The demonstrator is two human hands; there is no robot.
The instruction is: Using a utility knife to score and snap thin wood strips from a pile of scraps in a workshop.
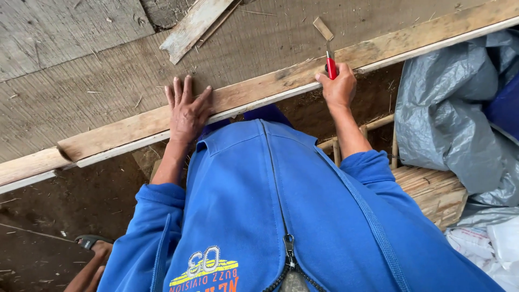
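Now left hand flat on plank — right hand grips red cutter.

Left hand flat on wooden plank, right hand gripping red knife

Grey tarpaulin, bamboo stool, loose wood offcut, sandalled foot

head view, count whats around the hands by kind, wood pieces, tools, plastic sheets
Wood pieces: 3, the long plank under the left hand, a loose board, a small offcut
Tools: 1, red-handled tool in the right hand
Plastic sheets: 1, grey sheet
Total: 5
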